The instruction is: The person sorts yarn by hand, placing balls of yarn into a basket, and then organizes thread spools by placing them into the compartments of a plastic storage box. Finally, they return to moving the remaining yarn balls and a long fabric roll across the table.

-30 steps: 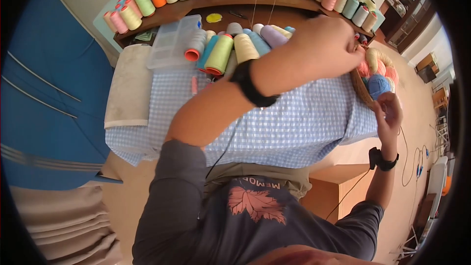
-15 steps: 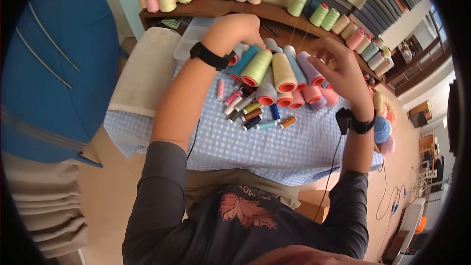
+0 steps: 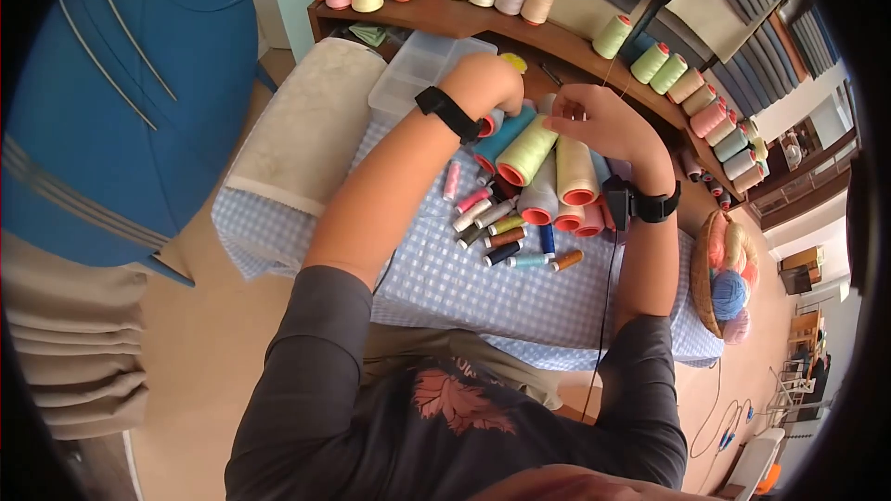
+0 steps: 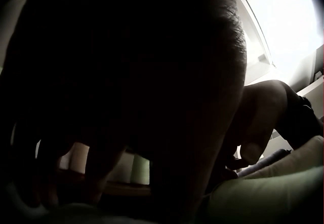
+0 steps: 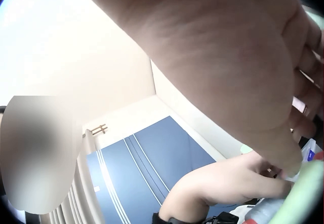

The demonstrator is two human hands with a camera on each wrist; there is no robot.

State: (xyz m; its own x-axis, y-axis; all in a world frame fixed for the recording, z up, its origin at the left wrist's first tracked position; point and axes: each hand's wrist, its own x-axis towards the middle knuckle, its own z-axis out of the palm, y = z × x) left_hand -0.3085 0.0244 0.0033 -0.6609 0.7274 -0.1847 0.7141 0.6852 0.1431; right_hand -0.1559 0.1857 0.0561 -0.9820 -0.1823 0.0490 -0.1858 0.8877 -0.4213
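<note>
Large thread cones lie heaped on the blue checked cloth (image 3: pixel 445 288), among them a light green cone (image 3: pixel 527 150), a cream cone (image 3: pixel 576 172) and a teal cone (image 3: pixel 506 136). My left hand (image 3: pixel 492 83) is at the heap's left end by a grey cone; its fingers are hidden in the head view, but hang apart in the dark left wrist view. Over the green and cream cones is my right hand (image 3: pixel 608 121), fingers loosely bent, thumb at the green cone's narrow top. Small spools, including a brown spool (image 3: pixel 506 237), lie in front.
Behind the heap, a curved shelf (image 3: pixel 557 42) carries upright cones. At the left are a clear plastic box (image 3: pixel 422 74) and a beige folded cloth (image 3: pixel 306 121). A basket (image 3: pixel 703 274) of yarn balls stands at the table's right end. A cable hangs from the right wrist.
Both hands were near the basket side one second ago; the left has since returned to the heap's left end. The right hand has moved left across the cones. The head view has turned.
</note>
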